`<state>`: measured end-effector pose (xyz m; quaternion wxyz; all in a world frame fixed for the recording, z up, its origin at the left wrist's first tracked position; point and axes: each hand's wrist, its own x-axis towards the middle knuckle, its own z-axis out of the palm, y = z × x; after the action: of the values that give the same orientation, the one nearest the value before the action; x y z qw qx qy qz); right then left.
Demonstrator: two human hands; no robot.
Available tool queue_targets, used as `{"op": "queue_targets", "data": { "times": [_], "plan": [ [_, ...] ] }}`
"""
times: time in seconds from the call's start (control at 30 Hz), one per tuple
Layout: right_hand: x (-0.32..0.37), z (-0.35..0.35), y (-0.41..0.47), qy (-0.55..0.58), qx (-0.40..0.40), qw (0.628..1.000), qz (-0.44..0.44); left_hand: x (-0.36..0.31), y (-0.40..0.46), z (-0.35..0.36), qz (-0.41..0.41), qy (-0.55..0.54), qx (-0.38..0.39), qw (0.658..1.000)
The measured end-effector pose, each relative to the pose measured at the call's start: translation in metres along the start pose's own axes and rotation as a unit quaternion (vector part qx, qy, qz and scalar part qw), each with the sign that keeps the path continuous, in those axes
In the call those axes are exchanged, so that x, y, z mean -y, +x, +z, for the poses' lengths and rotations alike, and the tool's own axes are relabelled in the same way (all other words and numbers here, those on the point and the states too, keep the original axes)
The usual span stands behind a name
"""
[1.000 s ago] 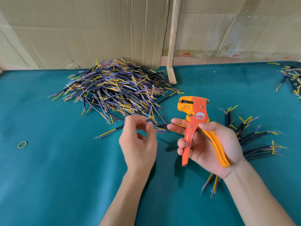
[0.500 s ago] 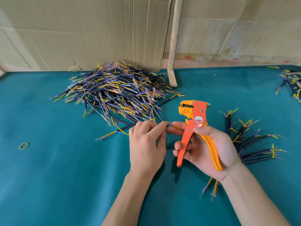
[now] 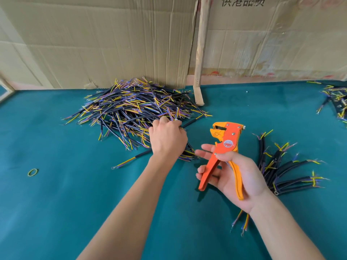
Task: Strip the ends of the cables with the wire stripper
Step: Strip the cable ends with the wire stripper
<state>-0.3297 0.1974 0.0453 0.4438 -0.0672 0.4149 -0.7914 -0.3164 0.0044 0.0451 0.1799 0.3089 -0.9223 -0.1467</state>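
A big pile of black cables [image 3: 131, 107] with yellow, blue and purple wire ends lies on the teal table [image 3: 65, 203] at the back. My left hand [image 3: 167, 137] reaches into the pile's near right edge, knuckles up, its fingers curled on cables there; the fingertips are hidden. My right hand [image 3: 242, 177] holds the orange wire stripper [image 3: 227, 139] upright, thumb across the handles, jaws pointing left with nothing in them. A smaller fan of cables [image 3: 281, 169] lies to the right of that hand.
One loose cable [image 3: 131, 160] lies in front of the pile. A yellow-green rubber band [image 3: 32, 172] sits at the left. A wooden stick [image 3: 201, 53] leans against the cardboard wall [image 3: 93, 44]. More cables [image 3: 336, 98] lie at the far right edge.
My left hand has moved away from the stripper hand and up into the pile's edge. The right hand with the stripper stayed about where it was.
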Motion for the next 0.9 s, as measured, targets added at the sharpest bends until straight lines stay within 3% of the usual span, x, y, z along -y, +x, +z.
{"op": "queue_targets", "data": {
  "times": [0.13, 0.3, 0.53, 0.9],
  "plan": [
    [-0.001, 0.0, 0.0, 0.001, -0.001, 1.0, 0.002, 0.003, 0.003, -0.002, 0.032, -0.006, -0.004, 0.999],
    [0.0, 0.0, 0.001, 0.011, -0.013, 1.0, -0.002, 0.009, -0.001, -0.008, 0.026, -0.145, -0.049, 0.988],
    [0.001, -0.002, 0.003, 0.026, -0.03, 0.999, -0.005, 0.002, -0.003, -0.017, -0.104, -0.403, -0.124, 0.901],
    [0.001, -0.002, 0.003, 0.034, -0.051, 0.998, -0.016, -0.009, -0.005, -0.02, -0.109, -0.583, -0.115, 0.797]
  ]
}}
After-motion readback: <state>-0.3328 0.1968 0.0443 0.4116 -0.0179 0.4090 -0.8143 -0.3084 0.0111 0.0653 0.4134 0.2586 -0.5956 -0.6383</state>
